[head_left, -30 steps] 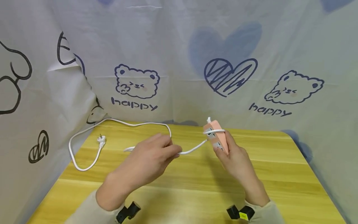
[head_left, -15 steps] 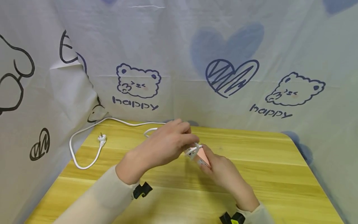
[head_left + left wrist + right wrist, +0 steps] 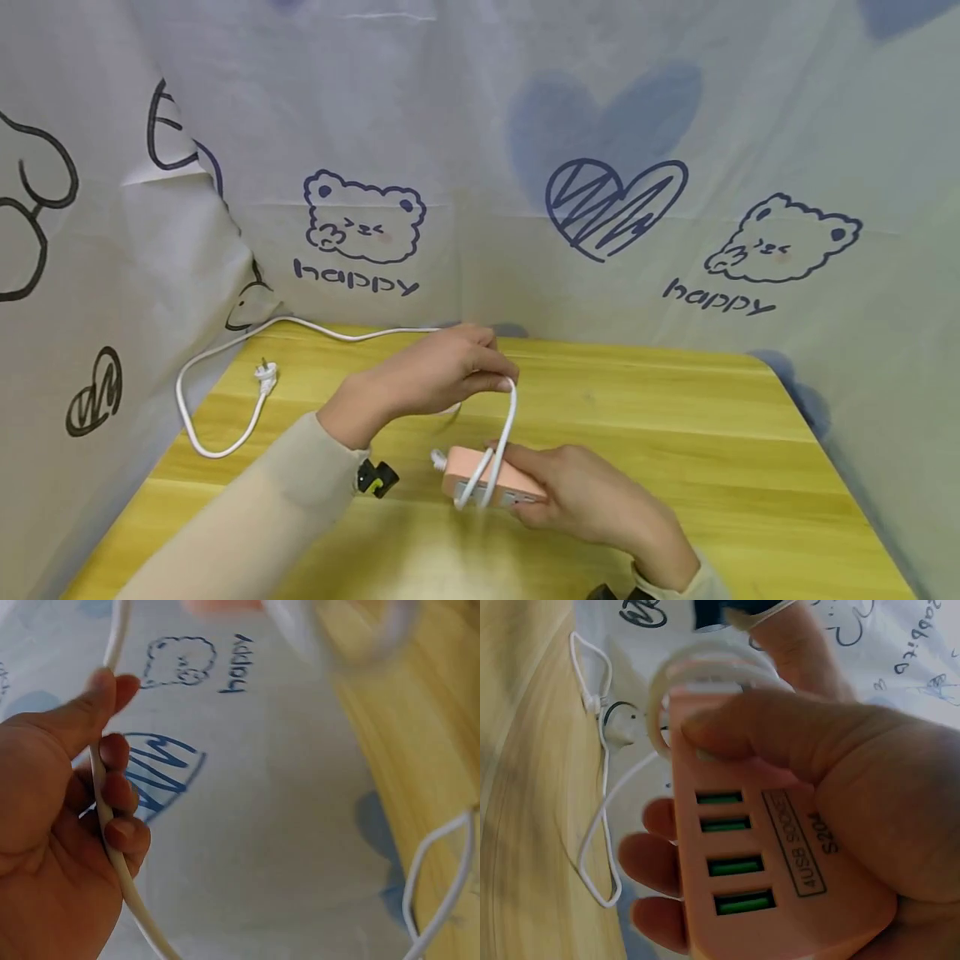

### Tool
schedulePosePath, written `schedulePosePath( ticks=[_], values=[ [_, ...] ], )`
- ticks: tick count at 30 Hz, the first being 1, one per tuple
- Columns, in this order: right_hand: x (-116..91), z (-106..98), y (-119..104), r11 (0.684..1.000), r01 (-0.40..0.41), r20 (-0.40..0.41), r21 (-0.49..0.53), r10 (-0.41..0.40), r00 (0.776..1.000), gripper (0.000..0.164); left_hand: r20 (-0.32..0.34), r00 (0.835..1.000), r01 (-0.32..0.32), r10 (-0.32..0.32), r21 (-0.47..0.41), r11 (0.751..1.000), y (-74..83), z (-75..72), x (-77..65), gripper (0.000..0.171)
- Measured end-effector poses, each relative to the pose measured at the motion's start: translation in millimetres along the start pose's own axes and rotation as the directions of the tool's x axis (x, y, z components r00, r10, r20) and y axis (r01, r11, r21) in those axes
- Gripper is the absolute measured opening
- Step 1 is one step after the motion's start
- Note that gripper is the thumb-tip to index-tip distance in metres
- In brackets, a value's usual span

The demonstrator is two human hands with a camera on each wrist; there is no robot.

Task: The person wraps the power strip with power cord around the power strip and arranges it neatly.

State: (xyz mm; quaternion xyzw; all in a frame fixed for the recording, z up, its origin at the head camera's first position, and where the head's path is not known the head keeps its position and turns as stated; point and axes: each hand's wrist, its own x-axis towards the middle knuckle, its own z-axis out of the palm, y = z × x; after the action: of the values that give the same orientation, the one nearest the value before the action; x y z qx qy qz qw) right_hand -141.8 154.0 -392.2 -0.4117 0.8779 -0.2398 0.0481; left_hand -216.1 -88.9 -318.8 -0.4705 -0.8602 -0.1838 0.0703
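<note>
My right hand (image 3: 592, 496) grips a pink power strip (image 3: 474, 467) just over the table, near its front middle. In the right wrist view several green USB slots show on the power strip (image 3: 780, 930), the thumb lying across its top. Turns of its white cord (image 3: 504, 437) go round the end away from the palm. Above and behind it, my left hand (image 3: 442, 367) pinches the cord, which runs down from the fingertips to the strip. The left wrist view shows the cord (image 3: 135, 900) passing between thumb and curled fingers.
The rest of the cord loops over the left of the wooden table (image 3: 712, 467), ending in a white plug (image 3: 266, 375). A white cloth (image 3: 487, 125) printed with bears and hearts hangs behind the table and along its left side.
The right hand has brought the power strip left and nearer, turning it more level. The left hand has moved right and up with the cord, and another turn now crosses the strip.
</note>
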Motion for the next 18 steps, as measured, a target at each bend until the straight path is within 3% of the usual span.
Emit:
schedulePosePath(
  ticks=[5, 9, 13, 18],
  values=[
    [-4.4, -2.8, -4.3, 0.996, 0.064, 0.027, 0.059, -0.065, 0.997, 0.060, 0.047, 0.999, 0.025, -0.021, -0.102, 0.994, -6.9, 4.0, -6.8, 0.017],
    [-9.2, -8.9, -3.8, 0.969, 0.131, 0.023, 0.210, -0.139, 0.990, 0.062, 0.103, 0.993, 0.071, -0.051, -0.201, 0.977, -7.9, 6.1, -7.2, 0.018],
    [-13.0, -12.5, -1.6, 0.921, 0.209, -0.048, 0.327, -0.205, 0.978, 0.063, 0.131, 0.982, 0.174, -0.137, -0.333, 0.927, -9.3, 15.7, -8.9, 0.016],
    [-13.8, -14.3, -1.6, 0.905, 0.224, -0.136, 0.361, -0.187, 0.973, 0.059, 0.129, 0.973, 0.229, -0.191, -0.466, 0.854, -8.6, 32.9, -8.8, 0.011]
  ],
)
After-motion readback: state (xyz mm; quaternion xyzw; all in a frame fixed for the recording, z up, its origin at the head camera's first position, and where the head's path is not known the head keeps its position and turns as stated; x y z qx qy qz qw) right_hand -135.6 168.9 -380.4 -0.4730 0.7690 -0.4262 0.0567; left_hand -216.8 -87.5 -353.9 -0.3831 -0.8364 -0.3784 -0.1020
